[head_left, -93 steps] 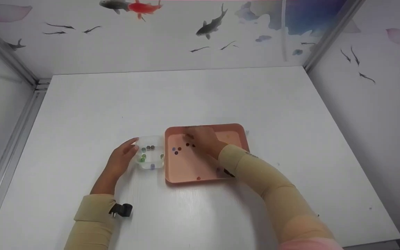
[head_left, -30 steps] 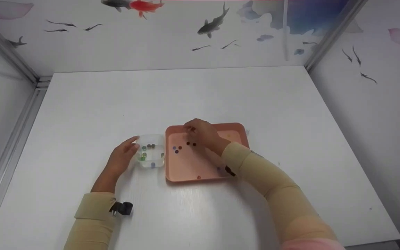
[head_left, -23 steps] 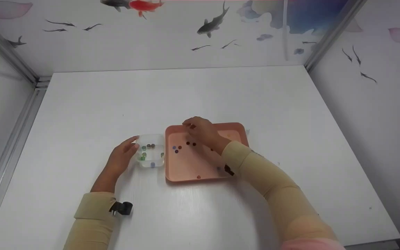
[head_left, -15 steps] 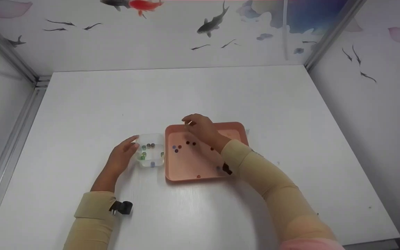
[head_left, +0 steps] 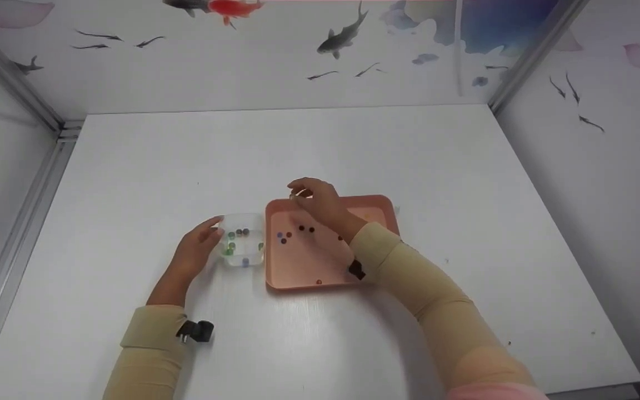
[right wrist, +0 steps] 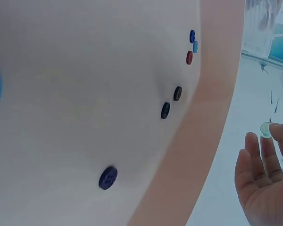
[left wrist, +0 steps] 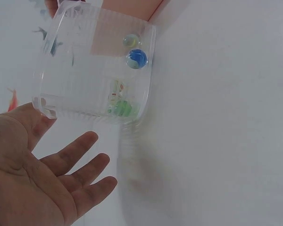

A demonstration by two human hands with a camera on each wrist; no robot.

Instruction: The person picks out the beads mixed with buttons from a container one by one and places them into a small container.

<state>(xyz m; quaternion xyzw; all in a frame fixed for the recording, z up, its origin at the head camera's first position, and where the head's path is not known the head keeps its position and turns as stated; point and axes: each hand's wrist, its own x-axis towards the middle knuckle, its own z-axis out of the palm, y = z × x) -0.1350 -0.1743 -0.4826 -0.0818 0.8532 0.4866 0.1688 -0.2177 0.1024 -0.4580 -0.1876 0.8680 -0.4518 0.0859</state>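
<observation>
My left hand (head_left: 193,250) holds the near-left rim of a clear plastic box (head_left: 244,220) with thumb and index finger; its other fingers (left wrist: 85,170) stretch out apart from the box. Inside lie several glass marbles, among them a blue one (left wrist: 137,59) and a green one (left wrist: 122,108). Over the far rim of a pink tray (head_left: 298,268), my right hand (head_left: 323,201) pinches a clear greenish marble (right wrist: 266,130) between thumb and fingertips. Several buttons lie spread in the tray, including a dark four-holed button (right wrist: 108,177) and a red button (right wrist: 189,58).
Box and tray stand side by side on a white table (head_left: 198,144). A reddish piece (head_left: 319,281) lies by the tray's near rim. Printed panels (head_left: 242,66) wall in the back and sides. Small black cameras (head_left: 196,331) sit at both wrists.
My right hand has risen out of the tray and moved away past its far rim, with the marble now showing between its fingers. My left hand stays at the box.
</observation>
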